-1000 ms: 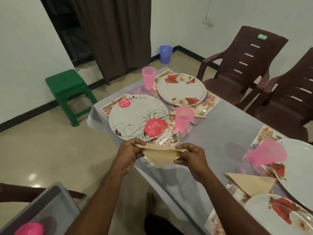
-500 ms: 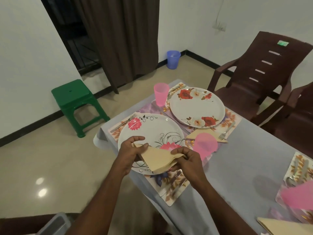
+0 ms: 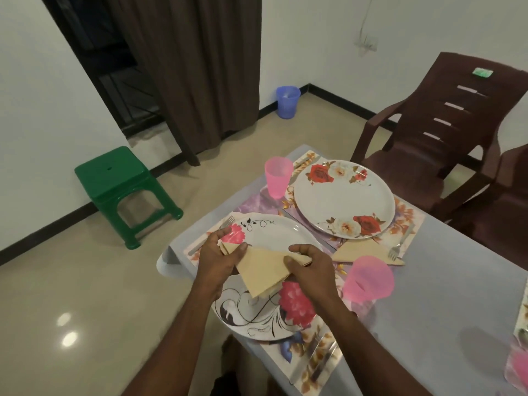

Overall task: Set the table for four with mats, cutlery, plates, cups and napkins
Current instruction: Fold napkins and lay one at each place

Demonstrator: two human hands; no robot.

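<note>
A beige napkin [image 3: 264, 271] folded into a triangle hangs between both my hands above the near plate [image 3: 274, 232], white with pink flowers. My left hand [image 3: 220, 258] pinches its left corner and my right hand [image 3: 310, 270] pinches its right corner. The plate lies on a floral mat [image 3: 311, 350] with a pink cup [image 3: 368, 280] to its right. Beyond it a rose-patterned plate [image 3: 344, 198] sits on its own mat with a pink cup [image 3: 277, 177], a folded napkin [image 3: 361, 251] and a fork [image 3: 400, 244].
The table [image 3: 428, 295] has a grey cloth. Two brown plastic chairs [image 3: 445, 132] stand at its far side. On the floor are a green stool [image 3: 123, 190] to the left and a blue bin [image 3: 288, 101] by the curtain [image 3: 194, 67]. Another pink cup [image 3: 521, 367] shows at the right edge.
Both hands have carried the napkin forward from the table's near edge to above the pink-flowered plate. My view has shifted left, so the right-hand place settings have left the frame.
</note>
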